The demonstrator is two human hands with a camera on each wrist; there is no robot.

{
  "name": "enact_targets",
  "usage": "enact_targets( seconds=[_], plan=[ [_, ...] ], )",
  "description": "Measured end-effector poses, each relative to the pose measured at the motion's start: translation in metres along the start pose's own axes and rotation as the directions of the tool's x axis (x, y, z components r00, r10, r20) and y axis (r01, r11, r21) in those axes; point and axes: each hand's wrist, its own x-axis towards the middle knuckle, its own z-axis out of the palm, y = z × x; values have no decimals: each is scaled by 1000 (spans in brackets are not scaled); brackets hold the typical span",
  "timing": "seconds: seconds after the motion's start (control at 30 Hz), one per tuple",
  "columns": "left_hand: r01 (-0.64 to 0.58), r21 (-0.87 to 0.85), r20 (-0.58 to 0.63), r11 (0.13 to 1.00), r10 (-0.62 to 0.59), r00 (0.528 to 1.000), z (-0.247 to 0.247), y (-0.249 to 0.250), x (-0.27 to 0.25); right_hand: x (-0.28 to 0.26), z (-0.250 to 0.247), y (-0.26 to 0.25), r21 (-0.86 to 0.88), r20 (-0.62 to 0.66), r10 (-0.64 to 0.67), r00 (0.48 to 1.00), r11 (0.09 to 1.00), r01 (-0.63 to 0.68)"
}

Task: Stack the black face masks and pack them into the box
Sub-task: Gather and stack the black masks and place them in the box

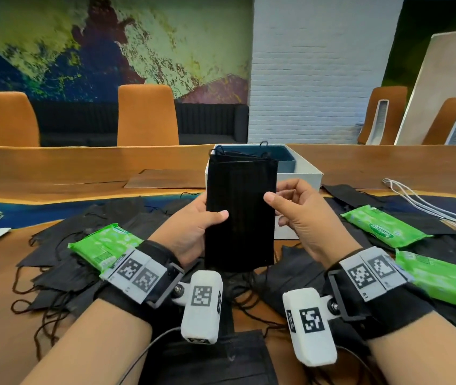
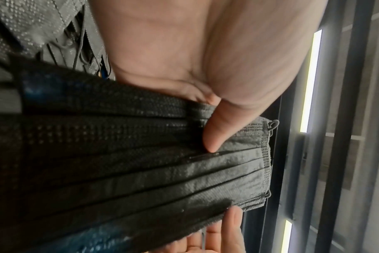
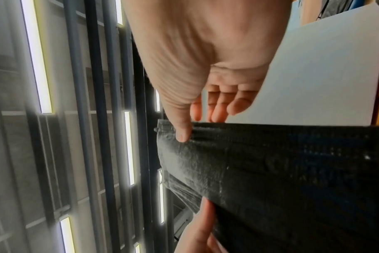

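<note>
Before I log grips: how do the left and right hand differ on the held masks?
The left hand grips the masks with its thumb laid across the front; the right hand only pinches the opposite edge with its thumb tip, fingers behind. Both hold the same upright stack before the box.

Little lettering is showing: one brand logo and one small code.

On the far right green packet (image 1: 382,226), a white oval logo (image 1: 382,230) is lying upside down to the viewer, showing a green word that is starting with "San"; the rest is blurring out. The grey band (image 1: 371,270) behind the right hand (image 1: 302,218) is carrying "R1" on its near edge beside two black-and-white square code markers. The band (image 1: 138,270) behind the left hand (image 1: 193,229) and both white wrist cameras (image 1: 202,298) are bearing similar markers. Print on the left green packet (image 1: 101,245) is staying too small to read.
</note>
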Motion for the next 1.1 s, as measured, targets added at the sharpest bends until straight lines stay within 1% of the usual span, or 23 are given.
enact_targets(
  seconds=[0.1,0.17,0.2,0.3,0.47,0.53,0.6,0.7,0.77,0.83,0.9,0.97,1.03,1.1],
  plan=[
    [17,-14,14,1000,-17,1000,0,2,-2,-2,0,-1,-76,103,101,990,993,-93],
    [54,12,39,998,-55,998,-1,0,-2,-5,0,-5,-82,183,154,971,987,-141],
    [70,44,48,997,-73,996,-1,-1,-3,-7,1,-7,-88,218,170,961,984,-154],
    [70,129,79,989,-80,994,0,-5,-4,-10,1,-6,-226,265,201,943,964,-142],
    [86,121,170,989,-106,980,5,-11,-4,-12,8,0,-226,265,183,947,966,-124],
    [105,104,166,989,-121,979,6,-14,-3,-14,11,3,-223,278,184,943,967,-123],
    [107,82,128,991,-117,985,7,-17,-2,-14,12,2,-250,294,200,935,960,-126],
    [64,77,37,995,-67,997,8,-15,0,-15,8,-6,-285,290,197,937,952,-112],
    [11,66,-21,998,-9,1000,6,-10,0,-12,2,-12,-352,248,170,954,933,-75],
    [-42,39,-69,998,45,997,3,-6,1,-8,-5,-13,-401,171,121,978,915,-44],
    [-71,54,-114,996,77,990,-2,-5,3,-5,-8,-12,-346,107,80,991,938,-38],
    [-71,97,-125,993,83,989,-4,-7,4,-5,-8,-12,-290,116,46,992,957,-11],
    [-55,128,-89,990,67,994,-3,-9,4,-6,-5,-10,-318,160,52,986,948,2],
    [-45,145,-46,988,52,998,-3,-10,3,-6,0,-8,-323,152,36,988,946,15]
  ],
)
